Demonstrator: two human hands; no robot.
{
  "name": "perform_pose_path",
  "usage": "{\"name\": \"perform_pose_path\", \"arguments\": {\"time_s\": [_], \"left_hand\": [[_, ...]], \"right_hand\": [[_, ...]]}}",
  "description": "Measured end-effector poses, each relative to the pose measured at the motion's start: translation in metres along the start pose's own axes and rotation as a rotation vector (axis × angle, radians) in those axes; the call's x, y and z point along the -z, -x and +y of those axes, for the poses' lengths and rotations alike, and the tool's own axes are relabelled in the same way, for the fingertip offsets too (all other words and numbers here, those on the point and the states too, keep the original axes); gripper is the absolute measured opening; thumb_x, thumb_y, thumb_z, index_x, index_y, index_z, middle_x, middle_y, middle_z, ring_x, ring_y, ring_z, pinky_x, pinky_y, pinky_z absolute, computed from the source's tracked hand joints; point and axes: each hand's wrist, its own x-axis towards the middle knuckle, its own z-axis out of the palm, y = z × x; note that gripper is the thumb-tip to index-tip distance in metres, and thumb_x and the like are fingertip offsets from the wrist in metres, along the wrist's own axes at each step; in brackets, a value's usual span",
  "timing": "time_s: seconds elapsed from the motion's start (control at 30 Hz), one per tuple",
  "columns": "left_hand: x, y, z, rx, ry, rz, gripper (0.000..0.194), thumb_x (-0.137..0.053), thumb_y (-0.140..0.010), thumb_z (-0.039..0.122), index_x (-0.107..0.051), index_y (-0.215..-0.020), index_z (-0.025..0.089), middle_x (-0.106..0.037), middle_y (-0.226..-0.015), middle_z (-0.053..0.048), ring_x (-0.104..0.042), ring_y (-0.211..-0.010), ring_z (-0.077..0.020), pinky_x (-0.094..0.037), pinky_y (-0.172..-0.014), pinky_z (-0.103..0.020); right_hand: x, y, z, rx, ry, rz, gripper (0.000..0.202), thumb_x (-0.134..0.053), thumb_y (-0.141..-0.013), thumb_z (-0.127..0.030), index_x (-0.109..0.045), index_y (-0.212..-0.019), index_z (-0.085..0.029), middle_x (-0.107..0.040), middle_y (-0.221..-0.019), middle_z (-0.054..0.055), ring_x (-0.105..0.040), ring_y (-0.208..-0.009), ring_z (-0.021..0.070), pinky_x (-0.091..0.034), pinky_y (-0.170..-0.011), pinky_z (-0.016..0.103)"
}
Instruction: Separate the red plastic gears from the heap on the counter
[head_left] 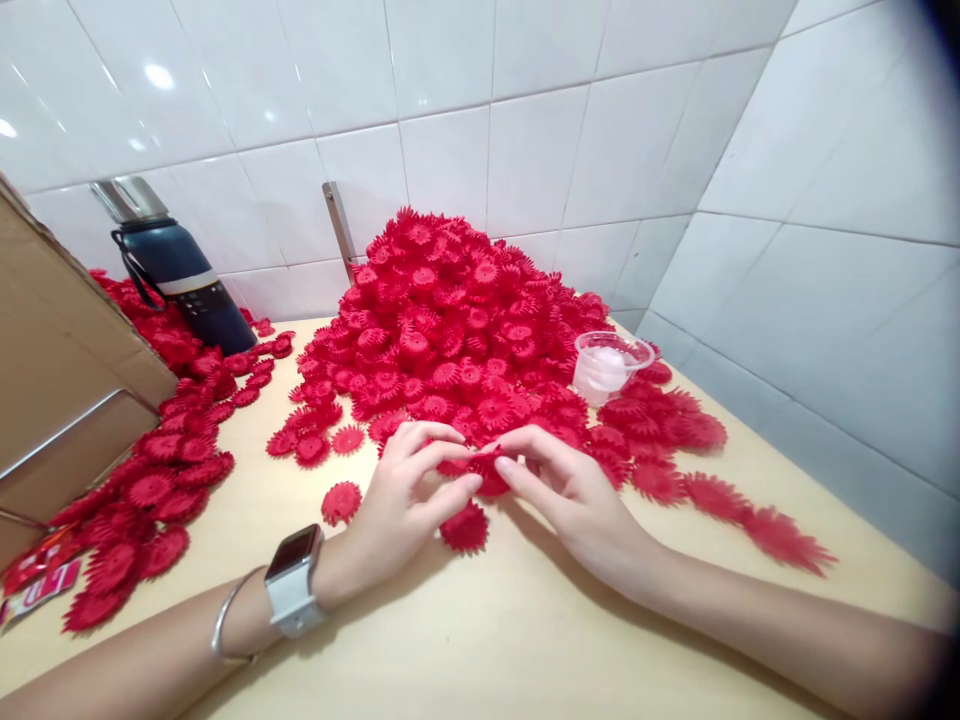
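Observation:
Both my hands meet over the wooden table, just in front of a big heap of red fringed flower discs [450, 330]. Between the thumb and fingers of my right hand [577, 500] a red fringed disc [491, 478] is pinched, tilted up, with part of it hidden by the fingertips. My left hand [409, 480] is curled at the disc's left edge, thumb and fingertips closed on it. Just below the fingertips, another red disc [465, 528] lies on the table, and a single disc [342, 502] rests left of my left hand.
A clear plastic cup [609, 365] with whitish contents stands among discs at the heap's right. On the left are a dark blue bottle [191, 280], a cardboard box [67, 380] and more scattered discs [150, 490]. White tiled walls [525, 150] bound the table behind and right.

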Motion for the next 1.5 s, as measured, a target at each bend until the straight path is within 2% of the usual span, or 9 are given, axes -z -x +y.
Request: {"name": "perform_pose_path", "arguments": {"time_s": [0.13,0.37,0.43,0.6,0.8,0.93,1.03,1.2,1.5], "left_hand": [[-0.0011,-0.0001,-0.0019,-0.011,0.021,0.001,0.005,-0.057,-0.078,0.019,-0.062,-0.08,0.02,-0.056,-0.102,-0.005,-0.05,-0.098,-0.0204,-0.039,-0.087,-0.035],[-0.0011,0.0008,-0.0028,-0.008,0.03,0.005,0.009,-0.053,-0.08,0.015,-0.059,-0.074,0.019,-0.055,-0.1,-0.004,-0.05,-0.096,-0.0183,-0.038,-0.087,-0.033],[-0.001,0.0016,-0.0022,-0.014,0.026,-0.003,0.009,-0.054,-0.079,0.015,-0.059,-0.073,0.019,-0.054,-0.101,-0.004,-0.05,-0.096,-0.0183,-0.038,-0.088,-0.033],[-0.0013,0.0016,-0.0018,-0.012,0.037,0.011,0.009,-0.055,-0.078,0.016,-0.058,-0.07,0.018,-0.054,-0.099,-0.004,-0.05,-0.095,-0.0182,-0.038,-0.088,-0.032],[-0.0007,0.0007,-0.0032,-0.027,0.09,-0.008,0.012,-0.053,-0.08,0.018,-0.062,-0.089,0.018,-0.053,-0.101,-0.006,-0.05,-0.098,-0.0183,-0.038,-0.089,-0.032],[0.0002,0.0019,-0.0031,-0.017,0.081,0.0,0.013,-0.052,-0.081,0.017,-0.065,-0.079,0.019,-0.053,-0.1,-0.005,-0.051,-0.096,-0.0174,-0.038,-0.089,-0.031],[-0.0002,0.0019,-0.0028,0.001,0.076,0.026,0.012,-0.055,-0.079,0.017,-0.066,-0.076,0.019,-0.053,-0.1,-0.005,-0.051,-0.096,-0.0174,-0.039,-0.088,-0.031],[-0.0009,0.001,-0.0021,0.023,0.062,0.059,0.013,-0.055,-0.078,0.014,-0.066,-0.071,0.018,-0.052,-0.098,-0.005,-0.051,-0.094,-0.0169,-0.039,-0.087,-0.03],[-0.0013,0.002,-0.0047,-0.006,0.032,0.054,0.012,-0.056,-0.078,0.015,-0.066,-0.073,0.019,-0.052,-0.098,-0.004,-0.051,-0.095,-0.0163,-0.039,-0.087,-0.029]], "right_hand": [[0.0011,-0.0001,-0.0004,0.046,0.084,-0.052,0.013,-0.048,-0.084,-0.027,-0.058,-0.083,-0.02,-0.058,-0.085,0.003,-0.054,-0.084,0.0174,-0.043,-0.075,0.031],[0.0009,0.0018,-0.0062,-0.046,0.089,-0.165,0.016,-0.054,-0.08,-0.029,-0.058,-0.092,-0.019,-0.058,-0.086,0.003,-0.054,-0.079,0.0168,-0.043,-0.07,0.029],[0.0008,0.0018,-0.0065,-0.022,0.152,-0.193,0.01,-0.052,-0.081,-0.026,-0.058,-0.082,-0.019,-0.055,-0.08,0.002,-0.052,-0.076,0.0159,-0.041,-0.068,0.028],[0.0002,0.0016,-0.0025,0.013,0.205,-0.15,0.026,-0.042,-0.086,-0.024,-0.044,-0.061,-0.018,-0.045,-0.066,-0.001,-0.045,-0.064,0.0134,-0.038,-0.06,0.027],[0.0004,0.0017,-0.0023,0.049,0.194,-0.207,0.022,-0.041,-0.086,-0.022,-0.048,-0.065,-0.018,-0.05,-0.071,0.0,-0.047,-0.069,0.0143,-0.038,-0.064,0.027],[-0.0005,-0.0002,-0.0022,-0.021,0.12,-0.03,0.005,-0.051,-0.08,-0.021,-0.052,-0.077,-0.019,-0.051,-0.07,-0.002,-0.048,-0.066,0.0131,-0.038,-0.061,0.026],[-0.0006,-0.001,-0.0017,-0.111,0.063,0.104,0.013,-0.056,-0.076,-0.025,-0.048,-0.069,-0.019,-0.045,-0.057,-0.005,-0.042,-0.053,0.0103,-0.034,-0.051,0.023],[0.0006,0.0017,-0.0032,-0.141,-0.108,-0.107,0.023,-0.056,-0.078,-0.034,-0.052,-0.064,-0.017,-0.053,-0.057,-0.002,-0.049,-0.054,0.0109,-0.039,-0.053,0.025],[-0.0006,0.0018,-0.0044,-0.124,-0.192,-0.189,0.014,-0.064,-0.073,-0.026,-0.054,-0.068,-0.018,-0.056,-0.063,-0.003,-0.057,-0.06,0.0114,-0.045,-0.057,0.023]]}}
